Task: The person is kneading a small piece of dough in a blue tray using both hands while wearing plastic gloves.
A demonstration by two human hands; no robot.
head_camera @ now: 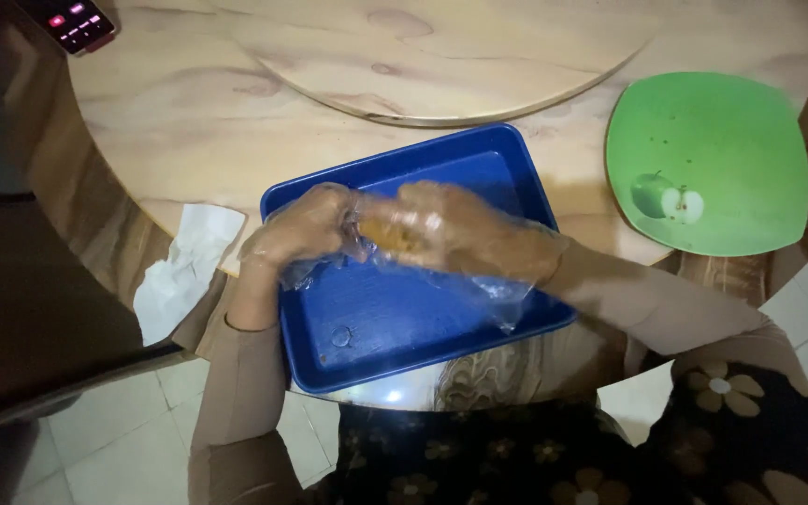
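Mid-way through working a small orange-brown piece (387,232) above the blue tray (404,327). Left hand (306,227) and right hand (455,227), both in clear plastic gloves, pinching it from either side. Next likely needs a firm, even pull or twist. Kind of piece blurred, hidden by fingers. Far left, a dark remote (77,21) cut off.

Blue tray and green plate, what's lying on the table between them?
Nothing: the head view shows only bare wooden table between the blue tray and the green plate.
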